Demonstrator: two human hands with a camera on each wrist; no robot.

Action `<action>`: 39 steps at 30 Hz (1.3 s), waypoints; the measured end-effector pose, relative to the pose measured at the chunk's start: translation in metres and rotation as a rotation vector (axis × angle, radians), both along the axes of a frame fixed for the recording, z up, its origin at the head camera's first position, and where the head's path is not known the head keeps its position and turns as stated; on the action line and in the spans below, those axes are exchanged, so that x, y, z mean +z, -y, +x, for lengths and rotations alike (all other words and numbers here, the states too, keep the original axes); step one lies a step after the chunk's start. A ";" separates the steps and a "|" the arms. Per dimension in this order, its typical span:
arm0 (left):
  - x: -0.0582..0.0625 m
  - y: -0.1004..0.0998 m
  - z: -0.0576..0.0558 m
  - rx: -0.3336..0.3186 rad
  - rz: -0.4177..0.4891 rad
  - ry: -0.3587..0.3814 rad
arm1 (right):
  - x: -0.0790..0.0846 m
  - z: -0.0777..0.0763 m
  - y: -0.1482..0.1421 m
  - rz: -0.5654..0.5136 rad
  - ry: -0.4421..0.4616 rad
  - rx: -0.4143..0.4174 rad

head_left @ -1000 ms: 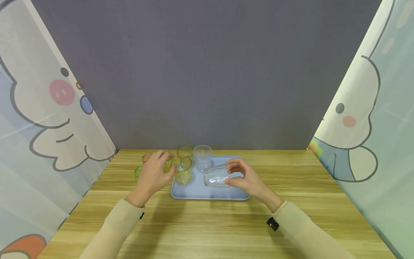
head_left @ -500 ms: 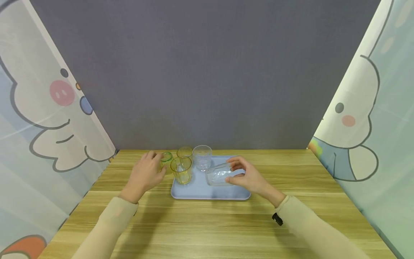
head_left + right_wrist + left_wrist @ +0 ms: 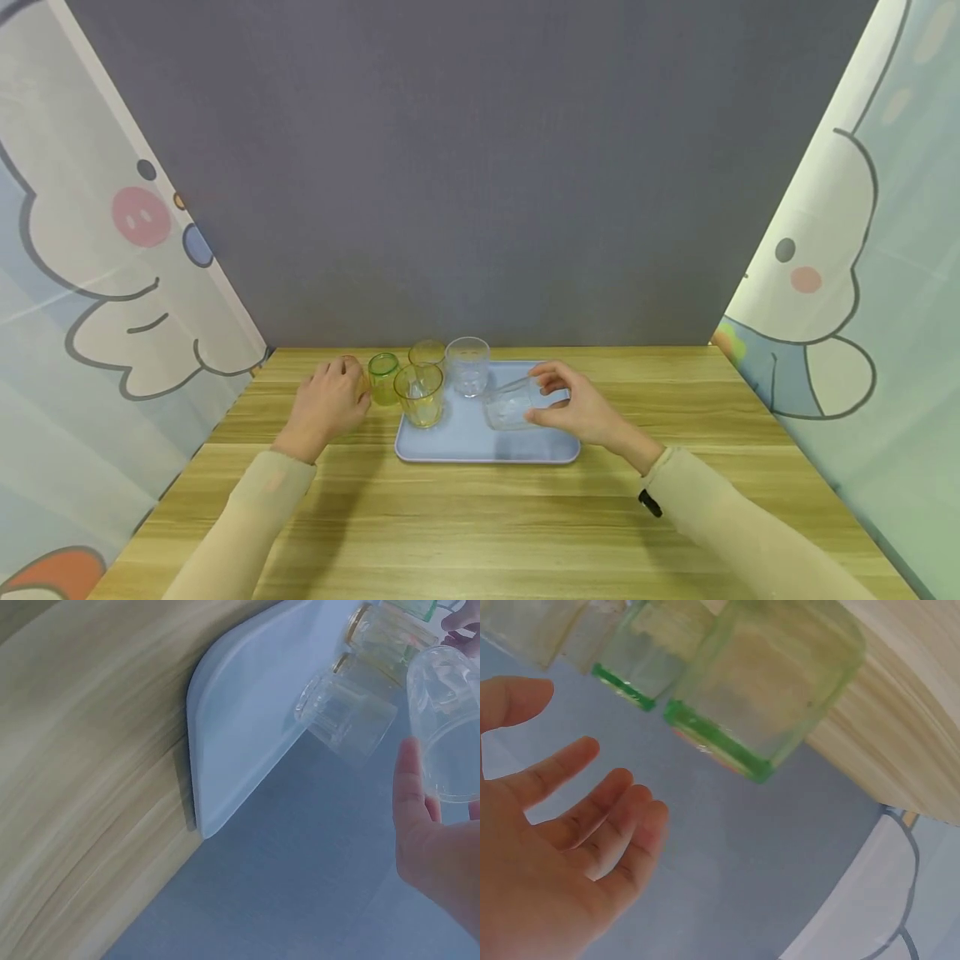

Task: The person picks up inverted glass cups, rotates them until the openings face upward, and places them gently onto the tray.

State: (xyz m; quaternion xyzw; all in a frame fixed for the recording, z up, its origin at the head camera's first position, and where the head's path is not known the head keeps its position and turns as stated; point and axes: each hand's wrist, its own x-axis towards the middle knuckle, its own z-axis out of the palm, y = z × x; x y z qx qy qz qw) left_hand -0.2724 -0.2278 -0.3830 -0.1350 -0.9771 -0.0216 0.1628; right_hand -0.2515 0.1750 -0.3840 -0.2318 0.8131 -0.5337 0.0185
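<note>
My right hand [image 3: 573,408] grips a clear glass [image 3: 510,406] by one end, tilted sideways above the light blue tray [image 3: 487,450]. In the right wrist view this glass [image 3: 450,727] lies between finger and thumb. Over at the left, my left hand [image 3: 324,408] hovers with fingers loosely bent and parted. The left wrist view shows a gap between those fingers [image 3: 570,769] and a green-rimmed glass [image 3: 772,675]. Just right of the hand stands a green glass [image 3: 385,381]. A reddish rim [image 3: 352,367] peeks out behind the fingers; the rest is hidden.
On the tray's left part stand a yellow glass [image 3: 422,398], an amber-rimmed glass [image 3: 427,352] and an upright clear glass [image 3: 469,367], close together. Behind the wooden table [image 3: 480,525] rises a grey panel [image 3: 480,183]. Printed curtains [image 3: 847,275] flank both sides.
My left hand has moved left, away from the yellow glass, uncovering the green glass and covering those farther left. The clear glass in my right hand has shifted slightly right, tilting a little.
</note>
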 end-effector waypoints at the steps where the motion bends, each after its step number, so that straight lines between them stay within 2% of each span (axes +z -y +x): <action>1: -0.001 0.002 -0.001 0.011 -0.004 0.009 | 0.000 0.000 0.000 0.011 -0.007 -0.007; 7: -0.011 0.013 -0.006 0.057 -0.002 0.080 | -0.001 -0.003 -0.004 0.094 -0.038 -0.042; 16: -0.022 0.025 -0.013 0.077 0.028 0.156 | 0.001 -0.005 -0.011 0.145 -0.035 -0.024; 29: -0.026 0.034 -0.017 0.090 0.062 0.214 | 0.005 -0.007 -0.014 0.191 -0.042 -0.018; 39: -0.024 0.035 -0.018 0.055 0.085 0.219 | 0.011 -0.011 -0.015 0.234 -0.061 -0.034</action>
